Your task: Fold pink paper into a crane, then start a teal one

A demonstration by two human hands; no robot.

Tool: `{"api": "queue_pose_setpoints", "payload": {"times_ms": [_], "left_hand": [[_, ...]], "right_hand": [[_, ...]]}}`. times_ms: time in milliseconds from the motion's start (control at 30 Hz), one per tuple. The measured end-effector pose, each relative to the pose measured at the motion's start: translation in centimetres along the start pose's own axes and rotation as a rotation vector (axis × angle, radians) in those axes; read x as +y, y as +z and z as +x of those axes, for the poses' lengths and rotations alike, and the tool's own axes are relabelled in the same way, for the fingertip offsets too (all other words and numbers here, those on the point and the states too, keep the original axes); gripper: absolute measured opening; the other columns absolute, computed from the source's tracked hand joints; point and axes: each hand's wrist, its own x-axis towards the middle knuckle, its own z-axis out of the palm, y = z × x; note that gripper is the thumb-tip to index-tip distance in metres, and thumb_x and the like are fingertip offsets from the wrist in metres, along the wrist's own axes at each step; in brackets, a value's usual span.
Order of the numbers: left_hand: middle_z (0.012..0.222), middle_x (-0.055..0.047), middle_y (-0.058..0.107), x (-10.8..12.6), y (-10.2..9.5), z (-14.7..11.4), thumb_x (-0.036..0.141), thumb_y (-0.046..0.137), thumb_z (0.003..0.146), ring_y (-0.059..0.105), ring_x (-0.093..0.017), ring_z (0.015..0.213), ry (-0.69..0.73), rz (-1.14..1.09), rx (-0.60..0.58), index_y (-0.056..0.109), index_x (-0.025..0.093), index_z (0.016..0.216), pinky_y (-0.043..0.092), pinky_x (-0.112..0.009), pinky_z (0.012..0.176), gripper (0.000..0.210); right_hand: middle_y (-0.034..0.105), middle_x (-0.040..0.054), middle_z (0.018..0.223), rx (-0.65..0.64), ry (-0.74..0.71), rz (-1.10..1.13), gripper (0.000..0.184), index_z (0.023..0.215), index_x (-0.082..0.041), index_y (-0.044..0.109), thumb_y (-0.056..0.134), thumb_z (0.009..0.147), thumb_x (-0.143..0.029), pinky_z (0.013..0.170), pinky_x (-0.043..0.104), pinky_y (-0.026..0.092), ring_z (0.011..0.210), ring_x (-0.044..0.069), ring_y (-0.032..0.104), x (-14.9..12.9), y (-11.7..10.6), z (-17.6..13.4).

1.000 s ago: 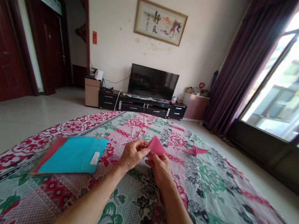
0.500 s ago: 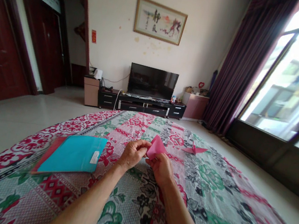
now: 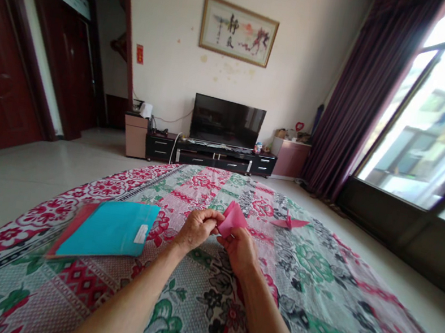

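A folded piece of pink paper is held between my two hands, above the middle of the cloth-covered table. My left hand pinches its left edge between thumb and fingers. At its lower right corner my right hand grips it, the thumb lying along the front and the fingers partly hidden behind. Off to the right lies a pink folded paper crane, apart from both hands.
A pack of coloured paper, blue on top with a white label, lies at the left. The patterned tablecloth covers the round table. Beyond it stand a television and a low black cabinet.
The left edge of the pink paper has shifted very slightly with my left hand's fingers. My right hand, the crane and the paper pack look the same.
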Motion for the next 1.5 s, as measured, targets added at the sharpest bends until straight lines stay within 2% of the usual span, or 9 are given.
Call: {"api": "queue_pose_setpoints", "payload": {"times_ms": [100,233,367,533,833,1000,1200,1500], "left_hand": [[0.059,0.001,0.062,-0.03,-0.2,0.11,0.019,0.049,0.069,0.057,-0.01,0.05,0.012,-0.002,0.016,0.069,0.014,0.086,0.044,-0.019,0.051,0.027],[0.07,-0.001,0.064,-0.19,-0.4,0.27,0.021,0.05,0.066,0.054,-0.008,0.048,-0.009,-0.087,0.108,0.067,0.013,0.084,0.043,-0.019,0.049,0.026],[0.062,0.0,0.062,-0.28,-0.43,0.25,0.02,0.053,0.064,0.053,-0.009,0.049,-0.013,-0.059,0.152,0.067,0.014,0.074,0.042,-0.02,0.05,0.018],[0.059,0.001,0.061,-0.22,-0.32,0.0,0.025,0.056,0.068,0.053,-0.01,0.054,0.076,0.103,0.12,0.07,0.016,0.077,0.04,-0.019,0.05,0.018],[0.065,0.0,0.063,-0.32,-0.3,0.13,0.029,0.061,0.068,0.053,-0.01,0.056,0.081,0.114,0.119,0.067,0.015,0.078,0.041,-0.019,0.053,0.018],[0.064,0.0,0.062,-0.52,-0.35,0.12,0.029,0.06,0.07,0.054,-0.011,0.058,0.112,0.149,0.1,0.065,0.016,0.074,0.042,-0.02,0.056,0.015],[0.071,-0.002,0.066,-0.64,-0.48,-0.11,0.028,0.061,0.07,0.058,-0.014,0.065,0.16,0.304,0.053,0.068,0.016,0.075,0.044,-0.022,0.063,0.014],[0.077,-0.004,0.068,-0.83,-0.67,0.15,0.022,0.059,0.073,0.06,-0.014,0.069,0.197,0.325,-0.008,0.07,0.014,0.084,0.045,-0.022,0.066,0.018]], "right_hand": [[0.055,-0.0026,0.057,0.025,-0.016,-0.037,0.011,0.064,-0.019,0.049,0.059,0.058,-0.018,0.055,0.028,0.053,0.055,0.013,0.055,-0.06,0.04,-0.07],[0.05,-0.004,0.057,0.032,-0.031,-0.051,0.013,0.063,-0.02,0.047,0.059,0.06,-0.018,0.056,0.026,0.053,0.057,0.012,0.057,-0.26,0.13,-0.23],[0.051,-0.0043,0.059,0.034,-0.039,-0.05,0.014,0.063,-0.02,0.047,0.061,0.061,-0.019,0.055,0.025,0.053,0.059,0.012,0.058,-0.18,0.09,-0.18],[0.053,-0.0052,0.06,0.011,-0.078,-0.107,0.013,0.066,-0.021,0.05,0.062,0.062,-0.023,0.055,0.025,0.053,0.058,0.011,0.058,0.18,0.13,-0.13],[0.062,-0.002,0.068,-0.015,-0.106,-0.167,0.022,0.082,-0.019,0.06,0.063,0.061,-0.026,0.053,0.024,0.051,0.06,0.012,0.059,0.52,0.12,-0.01],[0.06,-0.0032,0.066,0.01,-0.13,-0.178,0.021,0.08,-0.019,0.06,0.065,0.06,-0.024,0.053,0.023,0.051,0.058,0.01,0.055,0.61,0.23,-0.09],[0.054,-0.0067,0.061,0.059,-0.149,-0.156,0.015,0.075,-0.021,0.058,0.063,0.061,-0.024,0.056,0.024,0.053,0.054,0.008,0.049,0.54,0.17,-0.1],[0.057,-0.0041,0.063,0.045,-0.176,-0.174,0.022,0.08,-0.019,0.06,0.064,0.06,-0.026,0.055,0.024,0.052,0.055,0.009,0.052,0.43,0.09,0.01]]}}
